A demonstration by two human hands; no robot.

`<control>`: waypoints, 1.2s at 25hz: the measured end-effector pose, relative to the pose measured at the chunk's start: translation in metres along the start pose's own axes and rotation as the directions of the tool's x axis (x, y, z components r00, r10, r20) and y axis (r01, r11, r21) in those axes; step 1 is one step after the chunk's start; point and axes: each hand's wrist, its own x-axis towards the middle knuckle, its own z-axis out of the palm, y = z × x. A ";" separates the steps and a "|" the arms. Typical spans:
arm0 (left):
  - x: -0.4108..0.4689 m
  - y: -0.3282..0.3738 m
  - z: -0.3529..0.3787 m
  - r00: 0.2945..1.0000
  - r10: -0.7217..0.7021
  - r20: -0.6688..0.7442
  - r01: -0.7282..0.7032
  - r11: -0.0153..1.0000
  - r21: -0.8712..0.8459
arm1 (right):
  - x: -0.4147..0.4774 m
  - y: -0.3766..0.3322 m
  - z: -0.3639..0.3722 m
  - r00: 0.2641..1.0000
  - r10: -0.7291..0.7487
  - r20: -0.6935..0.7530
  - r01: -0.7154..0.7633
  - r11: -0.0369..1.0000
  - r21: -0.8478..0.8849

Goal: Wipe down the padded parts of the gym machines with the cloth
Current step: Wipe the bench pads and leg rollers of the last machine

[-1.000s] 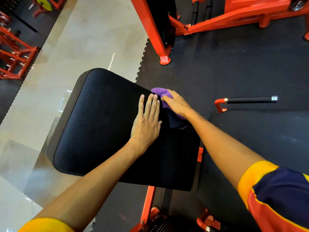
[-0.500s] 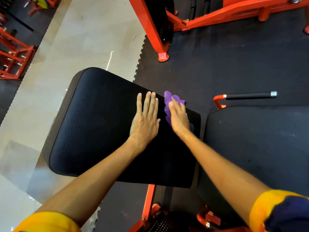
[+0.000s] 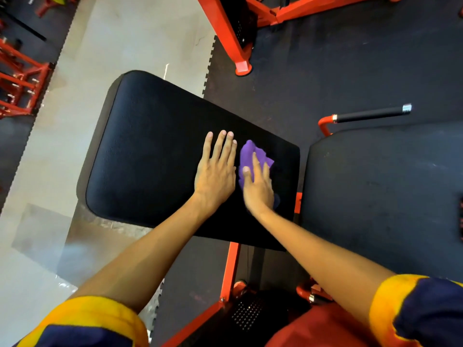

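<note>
A large black padded bench pad [image 3: 150, 151] fills the middle of the head view. My left hand [image 3: 216, 169] lies flat on it, fingers straight and pointing away from me. Right beside it, my right hand [image 3: 258, 186] presses a crumpled purple cloth [image 3: 250, 154] down onto the pad with straight fingers; part of the cloth is hidden under the palm. A second black pad [image 3: 380, 196] adjoins on the right.
An orange frame bar [image 3: 231, 266] runs under the pad toward me. A black-gripped handle [image 3: 370, 115] sticks out at the right. An orange machine leg [image 3: 243, 66] stands on the black rubber floor beyond. A pale tiled aisle [image 3: 105, 46] and orange racks [image 3: 20, 81] lie to the left.
My right hand has slid the purple cloth from the pad's far right edge back toward me, ending beside my left hand. The left hand has stayed flat on the pad.
</note>
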 end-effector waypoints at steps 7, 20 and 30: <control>-0.071 0.020 0.014 0.999 0.036 -0.023 -0.037 0.999 -0.038 | -0.033 0.094 0.003 0.982 0.186 0.040 -0.179 0.973 -0.144; -0.106 0.024 0.022 0.990 0.105 -0.095 -0.105 0.994 0.007 | -0.104 0.111 0.014 0.940 -0.202 0.274 0.249 0.956 -0.152; -0.103 0.027 0.029 0.984 0.097 -0.146 -0.107 0.992 -0.064 | -0.133 0.096 0.034 0.962 -0.204 0.181 0.210 0.977 -0.017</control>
